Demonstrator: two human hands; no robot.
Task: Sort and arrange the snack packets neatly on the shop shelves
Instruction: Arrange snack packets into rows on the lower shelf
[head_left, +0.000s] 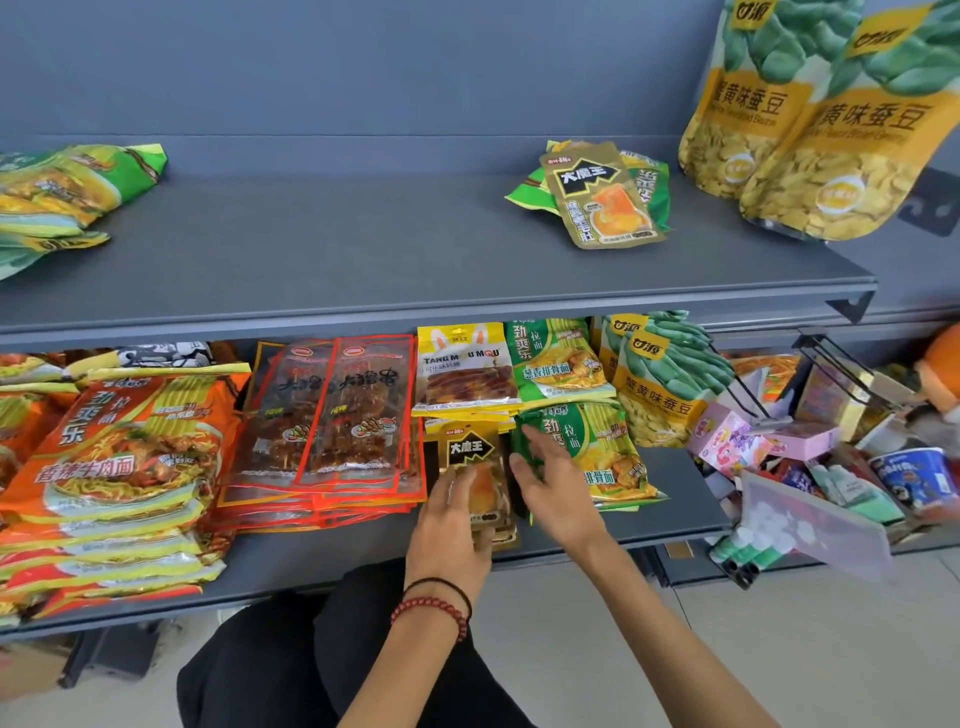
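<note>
- Left hand (449, 525): fingers (451, 488) lay atop the gold-black packet stack (470, 449); grasping or only resting, could not tell.
- Right hand (550, 483): fingers straight, released, touching the green noodle packet (597, 452).
- Stack sat front-middle on the lower shelf (363, 551).

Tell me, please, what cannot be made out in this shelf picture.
All in the head view:
Count of gold-black packets in the stack: the left hand covers them.
Green packets on the upper shelf: cut off by the left edge.
Bean bags: tops cut off by the top edge.
Print on the pink boxes: blurred.
</note>
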